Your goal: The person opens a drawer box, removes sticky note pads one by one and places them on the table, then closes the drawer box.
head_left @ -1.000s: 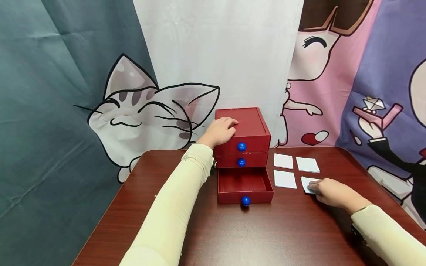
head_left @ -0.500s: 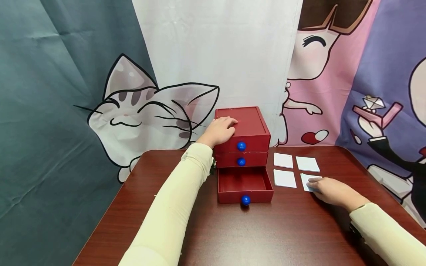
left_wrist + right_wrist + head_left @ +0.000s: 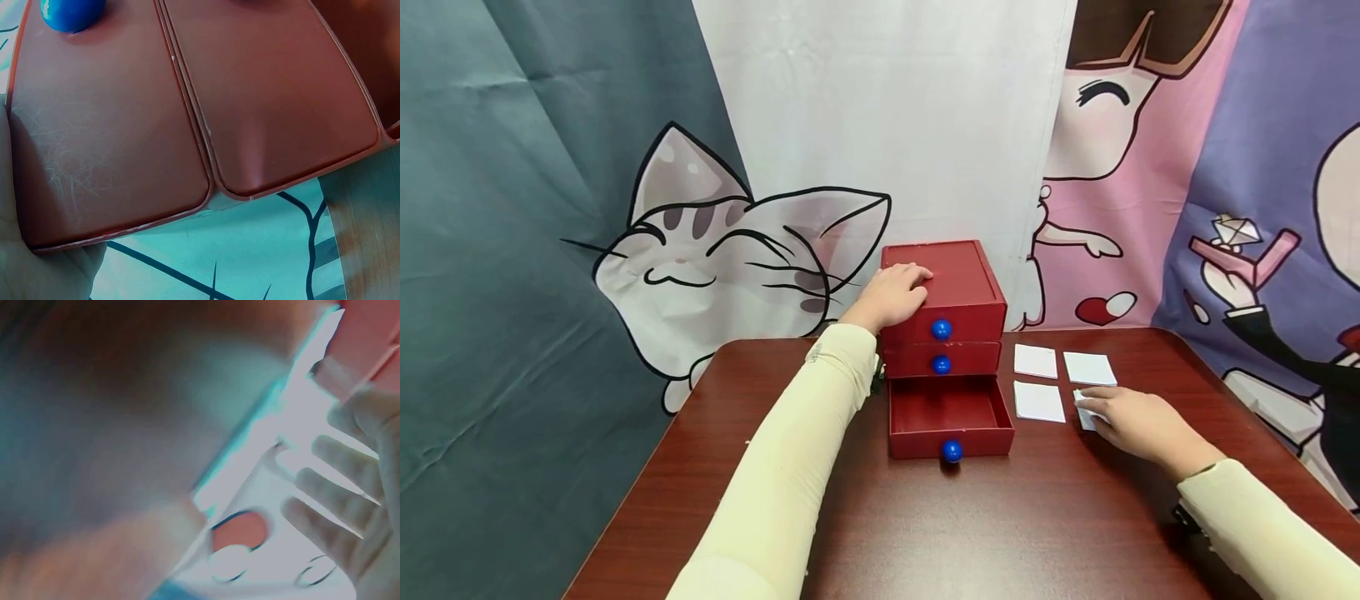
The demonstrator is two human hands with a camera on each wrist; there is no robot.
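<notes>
A red chest of drawers (image 3: 951, 279) with blue round knobs stands at the back of the table. Its bottom drawer (image 3: 951, 404) is pulled out and bare inside; the two above are closed. My left hand (image 3: 891, 296) rests on the chest's top left edge, its palm close against the corner in the left wrist view. At the right, my right hand (image 3: 1138, 421) lies over a white square of paper (image 3: 1084, 417), covering most of it. Its fingers (image 3: 331, 519) look extended and spread in the right wrist view.
Beside the covered square lie more white paper squares: a front left one (image 3: 1039, 402), a back left one (image 3: 1035, 361) and a back right one (image 3: 1090, 368). Behind the dark red table (image 3: 985, 525) hangs a cartoon-printed curtain (image 3: 887, 100).
The right hand first shifts its paper square slightly toward the back, then moves left and farther over it. The left hand stays on the chest.
</notes>
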